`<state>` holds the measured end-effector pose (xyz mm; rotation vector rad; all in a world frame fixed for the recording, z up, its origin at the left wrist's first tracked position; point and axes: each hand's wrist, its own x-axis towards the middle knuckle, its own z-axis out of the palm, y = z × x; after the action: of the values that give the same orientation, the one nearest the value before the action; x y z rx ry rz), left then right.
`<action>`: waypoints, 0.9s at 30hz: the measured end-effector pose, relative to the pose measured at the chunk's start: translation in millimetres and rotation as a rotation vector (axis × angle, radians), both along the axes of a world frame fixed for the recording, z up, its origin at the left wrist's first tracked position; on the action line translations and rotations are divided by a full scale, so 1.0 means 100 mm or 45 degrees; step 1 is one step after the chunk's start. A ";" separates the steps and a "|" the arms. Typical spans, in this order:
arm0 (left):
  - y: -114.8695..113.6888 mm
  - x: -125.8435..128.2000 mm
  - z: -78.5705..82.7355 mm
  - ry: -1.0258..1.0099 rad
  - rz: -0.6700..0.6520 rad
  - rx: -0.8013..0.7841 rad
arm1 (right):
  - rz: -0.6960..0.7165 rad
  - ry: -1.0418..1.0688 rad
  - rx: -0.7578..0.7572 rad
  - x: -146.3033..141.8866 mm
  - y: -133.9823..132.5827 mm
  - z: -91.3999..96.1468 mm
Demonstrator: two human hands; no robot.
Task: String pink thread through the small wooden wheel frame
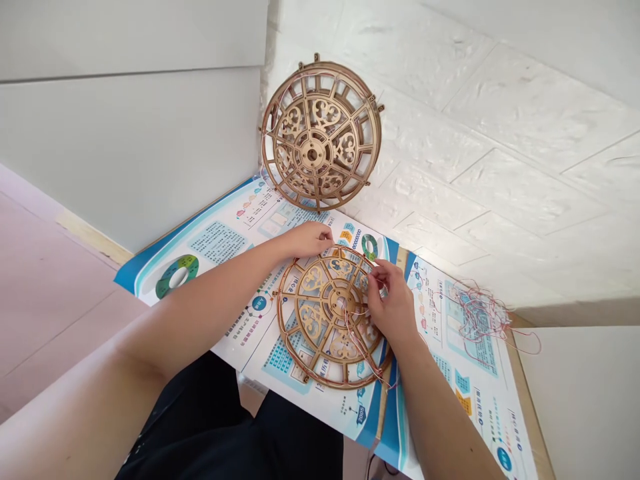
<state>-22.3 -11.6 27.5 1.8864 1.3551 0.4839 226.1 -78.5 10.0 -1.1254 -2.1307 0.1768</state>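
Observation:
A flat round wooden lattice wheel (pixel 320 320) lies on printed posters. My left hand (pixel 307 239) rests with curled fingers on the wheel's far rim and holds it there. Over the wheel's right side, my right hand (pixel 390 300) pinches thin reddish wire (pixel 357 343) that trails down across the wheel toward its near edge. A second, thicker wooden wheel assembly (pixel 320 133) leans upright against the wall behind.
Blue and white posters (pixel 215 243) cover a small table. A loose tangle of reddish wire (pixel 483 313) lies at the right on a poster. White brick-pattern wall (pixel 500 133) behind, pale panel at left, my dark-clothed legs below.

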 end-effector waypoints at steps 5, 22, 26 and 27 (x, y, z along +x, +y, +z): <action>-0.02 -0.01 0.04 -0.172 -0.119 -0.151 | 0.054 0.005 0.050 -0.07 -0.06 0.04; -0.07 -0.01 0.04 -0.488 -0.307 -0.403 | 0.080 -0.164 0.254 -0.17 -0.09 0.00; -0.09 0.00 0.06 -0.512 -0.296 -0.422 | 0.082 -0.213 0.252 -0.16 -0.09 -0.02; -0.10 0.00 0.07 -0.509 -0.290 -0.425 | 0.086 -0.217 0.237 -0.16 -0.09 -0.02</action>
<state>-22.0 -21.4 34.2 1.5441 0.8840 0.4563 209.6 -87.1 7.9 -0.9909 -2.2834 -0.0885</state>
